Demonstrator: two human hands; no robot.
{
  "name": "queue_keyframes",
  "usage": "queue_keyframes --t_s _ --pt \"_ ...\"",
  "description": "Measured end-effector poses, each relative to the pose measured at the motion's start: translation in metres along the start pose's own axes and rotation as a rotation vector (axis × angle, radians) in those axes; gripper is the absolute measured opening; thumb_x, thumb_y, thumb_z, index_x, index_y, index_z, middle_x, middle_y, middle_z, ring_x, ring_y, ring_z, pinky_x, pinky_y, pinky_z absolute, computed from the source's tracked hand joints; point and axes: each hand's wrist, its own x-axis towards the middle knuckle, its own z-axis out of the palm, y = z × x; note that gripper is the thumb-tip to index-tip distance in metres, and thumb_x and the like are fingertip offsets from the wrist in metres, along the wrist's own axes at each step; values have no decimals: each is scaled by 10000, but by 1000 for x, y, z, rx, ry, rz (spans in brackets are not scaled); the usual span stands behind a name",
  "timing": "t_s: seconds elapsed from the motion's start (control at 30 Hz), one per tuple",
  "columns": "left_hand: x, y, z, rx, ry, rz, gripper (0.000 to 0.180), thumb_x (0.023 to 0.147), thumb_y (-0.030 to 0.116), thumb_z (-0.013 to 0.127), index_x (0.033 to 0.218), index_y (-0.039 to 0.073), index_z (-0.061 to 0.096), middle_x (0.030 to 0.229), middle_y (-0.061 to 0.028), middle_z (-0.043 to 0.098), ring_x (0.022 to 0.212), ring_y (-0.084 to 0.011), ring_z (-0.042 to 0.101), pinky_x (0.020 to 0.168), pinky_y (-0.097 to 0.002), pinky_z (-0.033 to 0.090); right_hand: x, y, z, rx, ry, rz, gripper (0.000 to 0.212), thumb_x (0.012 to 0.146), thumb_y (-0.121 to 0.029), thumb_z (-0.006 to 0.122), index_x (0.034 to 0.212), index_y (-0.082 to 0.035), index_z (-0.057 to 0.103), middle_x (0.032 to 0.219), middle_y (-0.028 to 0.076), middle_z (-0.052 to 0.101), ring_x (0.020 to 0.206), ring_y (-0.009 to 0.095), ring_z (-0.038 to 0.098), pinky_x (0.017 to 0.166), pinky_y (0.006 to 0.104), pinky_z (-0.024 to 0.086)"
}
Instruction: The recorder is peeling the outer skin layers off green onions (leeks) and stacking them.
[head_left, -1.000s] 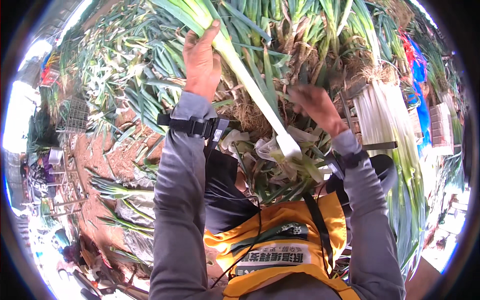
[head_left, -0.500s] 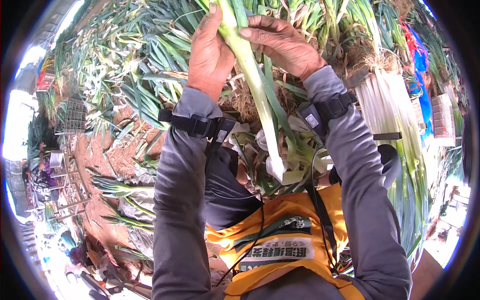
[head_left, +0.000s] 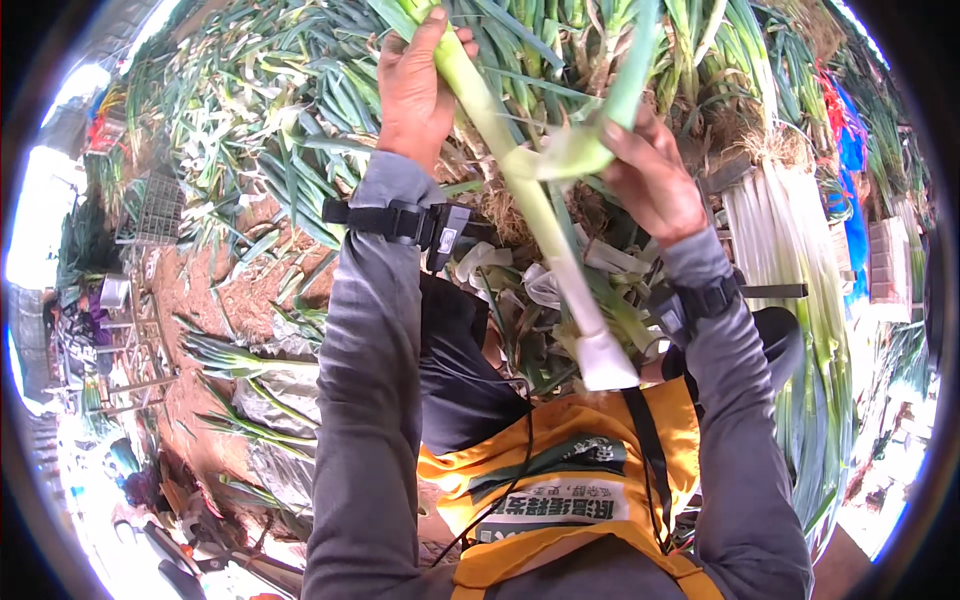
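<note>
My left hand (head_left: 413, 98) is closed round the upper, green part of a long green onion (head_left: 540, 205), thumb along the stalk. The stalk slants down to the right, its white base (head_left: 605, 362) hanging above my lap. In my right hand (head_left: 655, 180), thumb and fingers pinch an outer leaf (head_left: 585, 150). This leaf is bent away to the right, still joined to the stalk near its middle. The leaf tops run out past the upper edge of the view.
Unpeeled green onions (head_left: 240, 120) lie heaped ahead and to the left. A row of pale, stripped stalks (head_left: 790, 240) lies at my right. Peeled scraps (head_left: 540, 285) cover the ground below my hands. An orange apron (head_left: 570, 420) covers my lap; a grey crate (head_left: 160, 208) stands far left.
My right hand has moved right and down, pulling the outer leaf away from the stalk. The white base has swung slightly right and nearer me. My left hand keeps its hold.
</note>
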Motion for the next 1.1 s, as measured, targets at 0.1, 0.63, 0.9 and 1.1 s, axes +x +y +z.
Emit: queue_keyframes --t_s 0.1,0.63,0.9,1.1 --pt "3 -4 -1 -26 44 33 319 860 62 743 1052 53 489 918 -81 596 767 -243 644 632 -371 558 -37 12 -39 -32 61 147 227 883 -100 710 1091 -62 626 903 10 649 770 129 629 694 261 520" --pt "6 10 -19 -68 35 -24 449 986 431 547 1203 43 491 1025 -158 568 868 -255 533 829 -401 473 -63 41 -48 -1171 4 281 446 933 -193 667 1312 4 536 1250 178 631 1150 235 623 996 346 497" --pt "-4 1 4 -286 -86 -176 351 945 306 663 1155 36 585 1035 -111 605 903 -240 565 843 -426 502 32 35 20 -841 -42 -82 386 875 -248 744 1133 23 649 1062 172 685 912 225 674 800 347 541" --pt "-8 2 9 -256 -26 -128 374 945 299 667 1171 14 579 1043 -81 609 868 -234 576 799 -416 523 28 26 26 -954 -7 -81 228 846 -196 763 962 -6 714 875 135 699 764 161 641 698 330 509"
